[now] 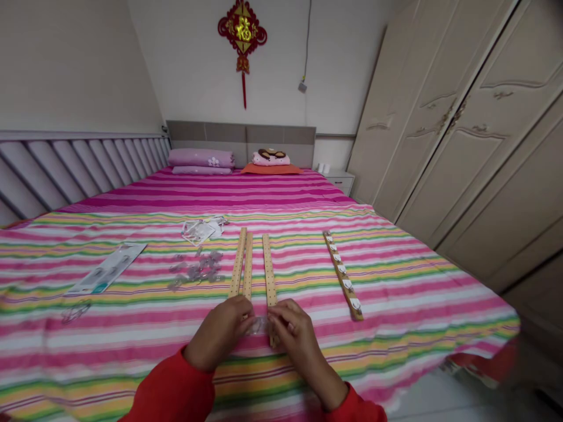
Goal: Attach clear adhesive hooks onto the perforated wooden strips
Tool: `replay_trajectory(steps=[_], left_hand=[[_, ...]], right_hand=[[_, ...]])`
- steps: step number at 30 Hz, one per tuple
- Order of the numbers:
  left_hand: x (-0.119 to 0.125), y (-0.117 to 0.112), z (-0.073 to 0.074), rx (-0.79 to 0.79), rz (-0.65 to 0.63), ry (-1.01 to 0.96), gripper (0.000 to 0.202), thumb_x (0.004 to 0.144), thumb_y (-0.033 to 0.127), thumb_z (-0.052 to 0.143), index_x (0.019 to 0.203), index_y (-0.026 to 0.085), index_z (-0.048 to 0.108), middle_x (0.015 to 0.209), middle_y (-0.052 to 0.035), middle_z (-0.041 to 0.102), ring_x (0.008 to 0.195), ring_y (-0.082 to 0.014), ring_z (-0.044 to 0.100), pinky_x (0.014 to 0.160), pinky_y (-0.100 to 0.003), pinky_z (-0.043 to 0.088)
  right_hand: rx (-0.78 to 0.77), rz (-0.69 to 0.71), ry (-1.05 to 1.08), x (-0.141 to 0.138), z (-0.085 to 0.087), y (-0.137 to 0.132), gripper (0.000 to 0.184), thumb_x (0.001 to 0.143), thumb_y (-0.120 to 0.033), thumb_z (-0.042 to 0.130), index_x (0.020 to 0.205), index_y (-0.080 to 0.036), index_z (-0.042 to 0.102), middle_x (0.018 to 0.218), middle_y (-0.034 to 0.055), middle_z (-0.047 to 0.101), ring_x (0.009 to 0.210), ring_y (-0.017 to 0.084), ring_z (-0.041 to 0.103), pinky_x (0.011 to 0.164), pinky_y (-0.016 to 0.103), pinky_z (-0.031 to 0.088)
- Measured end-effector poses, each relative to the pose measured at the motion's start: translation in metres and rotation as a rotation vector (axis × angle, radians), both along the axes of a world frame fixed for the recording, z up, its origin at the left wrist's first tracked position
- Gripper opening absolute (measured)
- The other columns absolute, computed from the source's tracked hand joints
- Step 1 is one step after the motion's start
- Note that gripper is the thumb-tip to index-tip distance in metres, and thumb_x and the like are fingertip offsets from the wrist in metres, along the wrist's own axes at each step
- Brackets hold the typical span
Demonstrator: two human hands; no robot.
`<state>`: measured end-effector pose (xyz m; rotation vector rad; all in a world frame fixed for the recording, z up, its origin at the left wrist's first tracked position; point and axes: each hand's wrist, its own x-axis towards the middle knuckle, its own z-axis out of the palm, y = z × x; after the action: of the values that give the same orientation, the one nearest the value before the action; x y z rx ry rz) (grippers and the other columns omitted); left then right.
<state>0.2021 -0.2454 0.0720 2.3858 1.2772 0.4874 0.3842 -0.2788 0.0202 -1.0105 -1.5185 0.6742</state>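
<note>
My left hand [222, 333] and my right hand [292, 331] meet over the near end of three perforated wooden strips [253, 264] lying side by side on the striped bedspread [396, 293]. Both hands pinch a small clear plastic piece [260, 326] between their fingertips, right at the near end of the rightmost strip. A pile of similar clear plastic hooks [197, 269] lies to the left of the strips. Further right lies a fourth wooden strip [343, 274] with several white hooks fitted along it.
Opened clear packaging [202, 230] and a printed card [108, 268] lie on the bed's left half. Pillows [201, 159] sit at the headboard. A tall wardrobe [461, 129] stands to the right, a slatted panel [65, 167] to the left.
</note>
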Motion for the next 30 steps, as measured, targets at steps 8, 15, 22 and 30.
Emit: replay_trajectory(steps=[8,15,22,30], left_hand=[[0.027,0.003,0.003,0.121,-0.057,-0.212,0.016,0.085,0.030,0.051,0.086,0.021,0.064,0.092,-0.0056,0.064,0.088,-0.0188,0.058,0.079,-0.031,0.044],[0.041,0.022,-0.041,-0.315,0.242,-0.777,0.030,0.073,0.040,0.062,0.090,0.017,0.066,0.089,-0.0063,0.070,0.084,-0.0193,0.065,0.076,-0.031,0.051],[0.054,0.045,-0.068,-0.399,0.332,-0.906,0.031,0.060,0.037,0.071,0.081,0.014,0.065,0.072,-0.0030,0.067,0.069,-0.0156,0.063,0.066,-0.027,0.050],[0.056,0.065,-0.090,-0.359,0.414,-0.814,0.024,0.059,0.034,0.064,0.075,0.015,0.064,0.066,-0.0011,0.064,0.062,-0.0148,0.060,0.058,-0.026,0.046]], right_hand=[[-0.152,-0.089,0.141,0.004,-0.014,-0.002,0.013,0.081,-0.024,0.058,0.079,-0.019,0.070,0.073,0.0041,0.064,0.068,0.017,0.060,0.061,0.027,0.046],[-0.542,-0.058,0.686,0.006,-0.028,0.019,0.027,0.060,-0.037,0.076,0.071,-0.014,0.067,0.048,-0.0012,0.060,0.044,0.011,0.053,0.048,0.023,0.043],[-0.575,-0.097,0.711,0.007,-0.031,0.039,0.021,0.054,-0.029,0.077,0.063,-0.014,0.065,0.047,-0.0002,0.062,0.041,0.010,0.053,0.043,0.021,0.040],[-0.589,-0.140,0.673,0.004,-0.045,0.060,0.010,0.052,-0.023,0.068,0.055,-0.015,0.063,0.041,-0.0039,0.056,0.038,0.009,0.046,0.040,0.021,0.034]])
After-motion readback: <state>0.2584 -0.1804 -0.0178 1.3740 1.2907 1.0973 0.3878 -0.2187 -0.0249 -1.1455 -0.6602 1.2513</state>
